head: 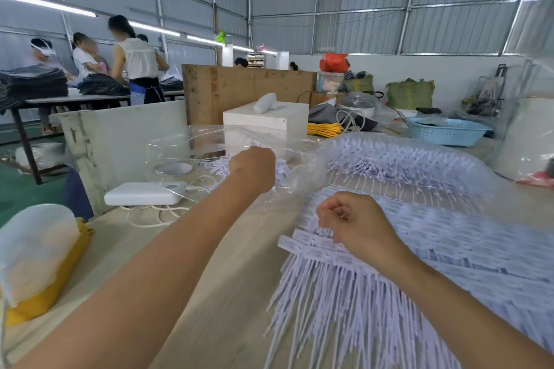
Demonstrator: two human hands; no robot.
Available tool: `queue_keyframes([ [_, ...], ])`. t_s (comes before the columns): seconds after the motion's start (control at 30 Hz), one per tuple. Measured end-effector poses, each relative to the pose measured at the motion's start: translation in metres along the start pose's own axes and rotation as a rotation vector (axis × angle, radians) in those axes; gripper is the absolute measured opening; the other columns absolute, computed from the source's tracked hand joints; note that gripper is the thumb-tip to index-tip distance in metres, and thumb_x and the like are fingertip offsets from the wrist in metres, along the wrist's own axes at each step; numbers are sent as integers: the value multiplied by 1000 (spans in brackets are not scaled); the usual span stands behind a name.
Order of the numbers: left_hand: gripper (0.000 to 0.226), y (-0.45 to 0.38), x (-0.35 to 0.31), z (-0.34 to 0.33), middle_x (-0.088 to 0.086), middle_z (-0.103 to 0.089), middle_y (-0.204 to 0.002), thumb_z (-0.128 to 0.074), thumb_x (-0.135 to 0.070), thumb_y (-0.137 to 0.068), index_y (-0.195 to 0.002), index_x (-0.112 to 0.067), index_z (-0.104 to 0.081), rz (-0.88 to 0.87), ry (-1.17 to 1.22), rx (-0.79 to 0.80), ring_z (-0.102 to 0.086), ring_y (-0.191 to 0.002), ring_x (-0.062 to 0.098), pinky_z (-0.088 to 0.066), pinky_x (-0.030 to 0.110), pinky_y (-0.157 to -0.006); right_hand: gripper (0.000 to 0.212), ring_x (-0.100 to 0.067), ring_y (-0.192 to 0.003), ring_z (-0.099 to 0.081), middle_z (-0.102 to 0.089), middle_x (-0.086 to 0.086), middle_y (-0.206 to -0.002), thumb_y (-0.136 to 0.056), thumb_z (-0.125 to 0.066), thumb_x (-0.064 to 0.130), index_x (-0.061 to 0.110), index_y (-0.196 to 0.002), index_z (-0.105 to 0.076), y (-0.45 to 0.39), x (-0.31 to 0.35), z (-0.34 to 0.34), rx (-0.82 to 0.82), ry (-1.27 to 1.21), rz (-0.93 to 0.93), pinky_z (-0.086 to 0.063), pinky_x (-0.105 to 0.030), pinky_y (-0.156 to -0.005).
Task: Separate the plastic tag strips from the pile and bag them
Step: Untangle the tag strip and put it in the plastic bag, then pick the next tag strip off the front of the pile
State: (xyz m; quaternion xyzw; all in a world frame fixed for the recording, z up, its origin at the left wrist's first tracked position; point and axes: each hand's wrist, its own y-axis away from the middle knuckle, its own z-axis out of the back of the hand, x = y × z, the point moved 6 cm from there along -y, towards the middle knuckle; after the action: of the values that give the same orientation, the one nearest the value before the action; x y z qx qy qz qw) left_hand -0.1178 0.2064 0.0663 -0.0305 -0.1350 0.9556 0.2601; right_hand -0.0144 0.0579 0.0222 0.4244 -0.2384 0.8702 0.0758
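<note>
Those tag strips [374,278] look feather-light, floppy and tangle-prone, so grabbing the stiffer header band is probably smartest. The pile sits right under the right hand [356,226], fingers curled, pinching its top edge. Left hand [253,168] is fisted at the clear bag [209,141] mouth, contents unclear.

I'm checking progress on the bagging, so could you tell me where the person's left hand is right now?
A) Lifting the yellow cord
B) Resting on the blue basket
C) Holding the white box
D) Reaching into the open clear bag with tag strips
D: the left hand is stretched forward at the mouth of the clear bag, fingers curled over tag strips there, far from basket, box and cord.
</note>
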Motion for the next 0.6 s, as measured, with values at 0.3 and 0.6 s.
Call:
queue_keyframes([
  [0.3,12,107,-135,20,-3,-67,-86,-62,-24,-89,-90,-16,-71,-635,435,124,-57,-76,9,-44,20,-72,13,-15,-65,-59,-57,10,-61,-87,-60,6,10,-76,-66,66,-32,104,-238,189,-90,-49,-28,-66],
  [0.6,51,95,-217,-19,9,-49,-126,-51,-48,-91,-132,-18,-51,-708,300,102,-44,-119,28,-40,40,-99,14,-16,-75,-52,-66,-5,-87,-87,-53,7,6,-87,-67,121,-85,188,-424,534,-315,-40,-24,-71],
])
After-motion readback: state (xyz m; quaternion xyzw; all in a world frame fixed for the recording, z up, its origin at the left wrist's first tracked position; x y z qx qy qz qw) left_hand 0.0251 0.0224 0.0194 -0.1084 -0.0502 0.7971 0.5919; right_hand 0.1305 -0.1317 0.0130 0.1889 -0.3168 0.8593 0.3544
